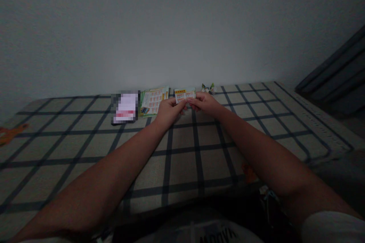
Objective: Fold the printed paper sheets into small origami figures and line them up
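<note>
Two bare hands hold a small paper card (184, 94) up just to the right of the green sheet (151, 100). The left hand (167, 111) is closest to the green sheet and hides its near right corner. Its grip is closed on the card, with the thumb on the front. The right hand (207, 103) is farther right of the green sheet, and its grip pinches the card too. The thumbs come close together at the bottom of the card. The card has a yellow strip and tiny print, too small to read.

The green sheet lies on a checked cloth (182, 136) and has rows of little boxes. Just left of it is a flat pink and white thing (125, 107), too blurry to name. Well to its right, past the card, sits a small crumpled thing (208, 89).
</note>
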The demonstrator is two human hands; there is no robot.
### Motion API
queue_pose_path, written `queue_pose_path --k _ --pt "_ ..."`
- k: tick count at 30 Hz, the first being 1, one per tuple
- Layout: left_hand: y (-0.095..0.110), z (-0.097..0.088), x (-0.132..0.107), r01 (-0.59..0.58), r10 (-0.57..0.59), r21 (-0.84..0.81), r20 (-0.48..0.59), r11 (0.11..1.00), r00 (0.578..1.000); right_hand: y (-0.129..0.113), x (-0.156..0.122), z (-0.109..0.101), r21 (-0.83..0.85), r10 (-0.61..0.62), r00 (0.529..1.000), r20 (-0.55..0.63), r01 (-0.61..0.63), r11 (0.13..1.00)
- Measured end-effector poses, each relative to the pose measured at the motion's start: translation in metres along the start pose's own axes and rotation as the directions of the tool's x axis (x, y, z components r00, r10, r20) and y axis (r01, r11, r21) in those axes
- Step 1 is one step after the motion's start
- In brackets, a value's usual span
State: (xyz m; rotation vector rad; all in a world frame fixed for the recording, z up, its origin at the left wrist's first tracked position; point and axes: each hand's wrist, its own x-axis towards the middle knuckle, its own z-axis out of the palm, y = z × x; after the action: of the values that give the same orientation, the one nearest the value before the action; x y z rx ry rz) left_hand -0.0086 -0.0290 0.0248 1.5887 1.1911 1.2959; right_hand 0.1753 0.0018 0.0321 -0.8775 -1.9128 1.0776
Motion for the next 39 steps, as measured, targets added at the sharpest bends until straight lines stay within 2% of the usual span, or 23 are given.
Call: queue_pose_path --k 5,9,13,18,26,34,39 --pt "0.000 -0.002 0.003 -0.005 0.007 0.040 -0.047 0.999 0.999 0.002 0.001 -0.001 0.020 0.001 0.999 -0.055 0.000 1.000" --pt "-0.006 -0.004 0.006 0.019 -0.017 -0.058 0.026 0.998 1.000 0.003 0.003 -0.001 0.065 0.034 0.994 -0.108 -0.027 0.998" --pt "-0.007 -0.005 0.005 0.017 -0.017 -0.024 0.014 1.000 1.000 0.002 0.002 0.002 0.081 0.037 0.991 -0.127 -0.027 0.996" --pt "-0.004 -0.005 0.004 -0.030 0.031 0.012 -0.019 0.999 0.999 0.001 0.000 0.004 0.096 0.070 0.993 -0.093 -0.061 0.993" --pt "0.003 -0.004 0.001 -0.032 0.032 0.013 -0.049 0.999 0.998 -0.001 0.000 0.004 0.136 0.118 0.992 -0.050 -0.110 0.985" --pt "-0.002 -0.003 0.002 -0.033 0.034 0.046 -0.017 0.998 0.999 0.002 0.002 0.004 0.061 0.072 0.986 -0.148 -0.064 0.996" --pt "-0.004 -0.001 0.002 0.039 -0.036 -0.048 0.057 0.998 0.998 0.000 0.001 0.001 0.016 0.042 0.988 -0.148 -0.040 0.999"
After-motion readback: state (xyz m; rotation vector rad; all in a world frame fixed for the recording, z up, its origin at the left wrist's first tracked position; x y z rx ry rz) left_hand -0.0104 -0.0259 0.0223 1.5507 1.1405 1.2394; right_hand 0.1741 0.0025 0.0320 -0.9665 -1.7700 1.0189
